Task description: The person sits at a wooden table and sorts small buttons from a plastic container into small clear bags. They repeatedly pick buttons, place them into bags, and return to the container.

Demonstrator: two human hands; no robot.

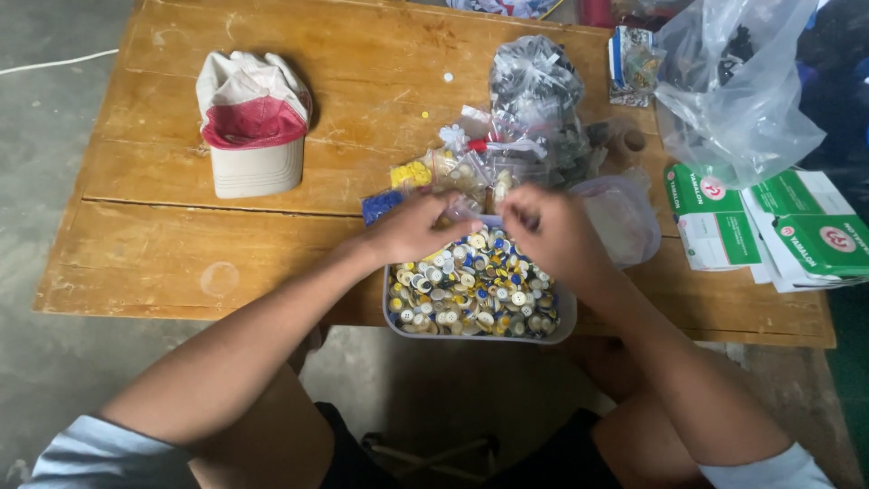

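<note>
A grey plastic tub (563, 328) full of mixed white, yellow and blue buttons (471, 294) sits at the near edge of a wooden table (181, 254). My left hand (418, 226) and my right hand (548, 226) hover over the tub's far end, fingers pinched together. Between them they hold a small clear plastic bag (466, 210). Its contents are too small to tell.
Behind the tub lie several small clear bags of buttons (471, 163) and a larger knotted bag (534, 86). A red and cream cap (253, 122) rests at the left. A big clear bag (733, 91) and green and white boxes (769, 226) fill the right.
</note>
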